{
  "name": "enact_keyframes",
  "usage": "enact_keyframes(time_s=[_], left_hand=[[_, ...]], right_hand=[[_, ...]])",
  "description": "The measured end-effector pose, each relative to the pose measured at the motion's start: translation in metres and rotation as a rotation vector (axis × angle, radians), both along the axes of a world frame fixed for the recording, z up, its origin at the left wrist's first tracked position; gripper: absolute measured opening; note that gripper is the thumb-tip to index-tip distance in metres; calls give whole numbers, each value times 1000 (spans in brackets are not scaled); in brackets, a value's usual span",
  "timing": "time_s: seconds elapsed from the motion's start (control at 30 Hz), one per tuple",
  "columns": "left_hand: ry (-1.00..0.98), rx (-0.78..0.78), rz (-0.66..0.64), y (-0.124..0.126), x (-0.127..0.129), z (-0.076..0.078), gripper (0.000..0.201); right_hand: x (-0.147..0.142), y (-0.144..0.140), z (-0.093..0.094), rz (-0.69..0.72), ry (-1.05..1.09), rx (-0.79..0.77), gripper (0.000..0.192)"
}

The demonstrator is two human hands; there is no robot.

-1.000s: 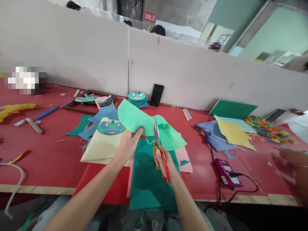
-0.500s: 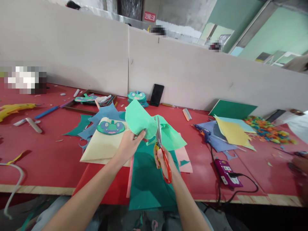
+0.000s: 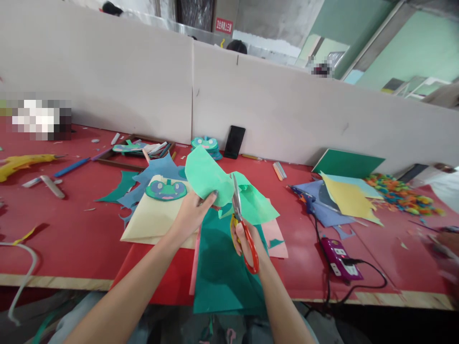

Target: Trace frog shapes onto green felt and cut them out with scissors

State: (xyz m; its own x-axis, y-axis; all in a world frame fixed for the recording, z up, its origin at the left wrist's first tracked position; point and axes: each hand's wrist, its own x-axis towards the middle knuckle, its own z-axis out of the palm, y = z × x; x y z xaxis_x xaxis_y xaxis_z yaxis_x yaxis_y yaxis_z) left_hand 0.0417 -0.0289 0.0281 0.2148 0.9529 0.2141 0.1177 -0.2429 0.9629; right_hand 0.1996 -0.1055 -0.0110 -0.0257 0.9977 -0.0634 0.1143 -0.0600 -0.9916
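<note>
My left hand (image 3: 195, 208) pinches a light green sheet (image 3: 208, 177), possibly felt or foam, thumb on top. My right hand (image 3: 245, 236) is closed round a pair of scissors (image 3: 236, 203) with red and yellow handles. The blades point up and away from me, at the sheet, between its left part and a folded flap on the right. Dark green sheets (image 3: 225, 277) lie beneath my hands, with a pink sheet (image 3: 278, 236) showing under them. Left of my hands, a green and blue frog-like face cutout (image 3: 166, 189) rests on cream sheets (image 3: 143, 220).
A brown tray (image 3: 118, 163) with pens stands behind, beside a stack of face cutouts (image 3: 206, 145) and a black phone (image 3: 234, 142). On the right are a blue glue gun (image 3: 303, 197) and a purple power strip (image 3: 340, 260). A co-worker's hand (image 3: 448, 243) shows at the right edge.
The sheet and scissors have barely moved; the view has shifted slightly. My right hand and the scissor handles sit a touch further right. The co-worker's hand at the right edge has moved.
</note>
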Motion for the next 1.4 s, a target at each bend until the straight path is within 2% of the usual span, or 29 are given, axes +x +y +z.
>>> enact_keyframes(time_s=[0.13,0.23,0.4,0.7,1.0,1.4], left_hand=[[64,27,132,2,-3,1,28],[85,18,166,2,-5,4,29],[69,2,130,2,-7,6,29],[82,40,59,1,-4,0,27],[147,44,-52,0,-7,5,24],[120,8,-64,-1,-7,9,25]], right_hand=[[0,-1,4,28,-49,15,46],[-1,-1,4,44,-71,23,46],[-2,-1,0,39,-73,26,46],[0,-1,0,19,-98,24,46],[6,2,-8,60,-85,48,47],[-1,-1,2,21,-37,24,47]])
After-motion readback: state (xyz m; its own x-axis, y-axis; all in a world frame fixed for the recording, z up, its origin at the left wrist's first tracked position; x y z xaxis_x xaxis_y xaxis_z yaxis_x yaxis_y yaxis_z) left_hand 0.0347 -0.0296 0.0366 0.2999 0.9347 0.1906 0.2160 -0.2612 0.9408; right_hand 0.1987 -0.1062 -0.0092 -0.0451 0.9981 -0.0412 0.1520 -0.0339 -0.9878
